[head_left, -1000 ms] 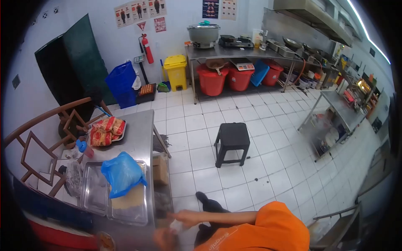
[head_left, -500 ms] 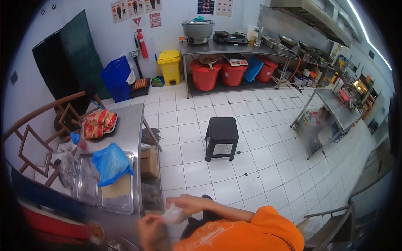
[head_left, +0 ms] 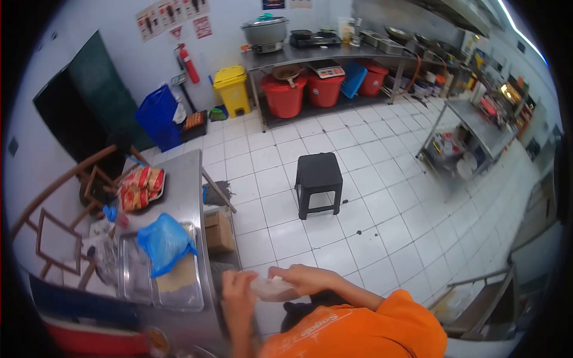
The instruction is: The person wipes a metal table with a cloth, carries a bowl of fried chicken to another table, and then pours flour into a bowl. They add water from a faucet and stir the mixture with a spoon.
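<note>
A small whitish, translucent plastic bag is stretched between my two hands, low in the view. My left hand pinches its left end, close to the steel table's edge. On the other side, my right hand grips the bag's upper right part, thumb toward the left hand. What the bag contains, if anything, cannot be made out. Left of my hands, a blue plastic bag lies across two metal trays, one of which holds a flat, pale yellowish layer.
Red-and-yellow packets and a blue-capped bottle sit on the steel table. A black stool stands on the tiled floor ahead. Beneath the table is a cardboard box. A metal-framed chair is at lower right.
My hands have risen and shifted right with the whitish bag, which now lies more level between them. The camera view has tilted and turned slightly.
</note>
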The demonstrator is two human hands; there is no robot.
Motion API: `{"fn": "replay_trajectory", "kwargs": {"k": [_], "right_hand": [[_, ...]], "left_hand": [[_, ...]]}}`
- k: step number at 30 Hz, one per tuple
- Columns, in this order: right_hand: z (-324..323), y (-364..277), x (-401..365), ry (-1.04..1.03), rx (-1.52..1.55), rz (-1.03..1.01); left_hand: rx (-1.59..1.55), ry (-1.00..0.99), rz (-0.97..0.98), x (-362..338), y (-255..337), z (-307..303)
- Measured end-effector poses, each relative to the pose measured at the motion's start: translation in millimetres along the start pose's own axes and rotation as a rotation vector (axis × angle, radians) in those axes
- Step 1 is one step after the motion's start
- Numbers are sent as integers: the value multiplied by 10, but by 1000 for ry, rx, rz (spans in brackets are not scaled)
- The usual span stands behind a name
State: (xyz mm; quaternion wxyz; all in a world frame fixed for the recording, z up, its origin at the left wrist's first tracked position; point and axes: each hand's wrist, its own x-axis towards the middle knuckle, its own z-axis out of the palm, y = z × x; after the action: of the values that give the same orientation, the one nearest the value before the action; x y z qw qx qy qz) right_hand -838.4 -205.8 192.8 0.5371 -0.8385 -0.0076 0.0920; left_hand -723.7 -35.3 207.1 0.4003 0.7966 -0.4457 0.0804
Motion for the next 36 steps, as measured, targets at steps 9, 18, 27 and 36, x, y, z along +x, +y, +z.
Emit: {"fn": "replay_trajectory", "kwargs": {"k": [9,18,27,36], "right_hand": [[-595,405,-1052,333,285,310],[-1403,1186,-2052,1170,263,208],[-3028,1854,-2686,1489,541,67],[-5219,2627,-2933,1695,487,-88]], "left_hand": [[-284,-143,359,692,551,1112],[-472,-272,651,1752,1516,2398],[-569,-283,688,2927,2100,4006],[-739,-440,629,4552,2885,5456]]}}
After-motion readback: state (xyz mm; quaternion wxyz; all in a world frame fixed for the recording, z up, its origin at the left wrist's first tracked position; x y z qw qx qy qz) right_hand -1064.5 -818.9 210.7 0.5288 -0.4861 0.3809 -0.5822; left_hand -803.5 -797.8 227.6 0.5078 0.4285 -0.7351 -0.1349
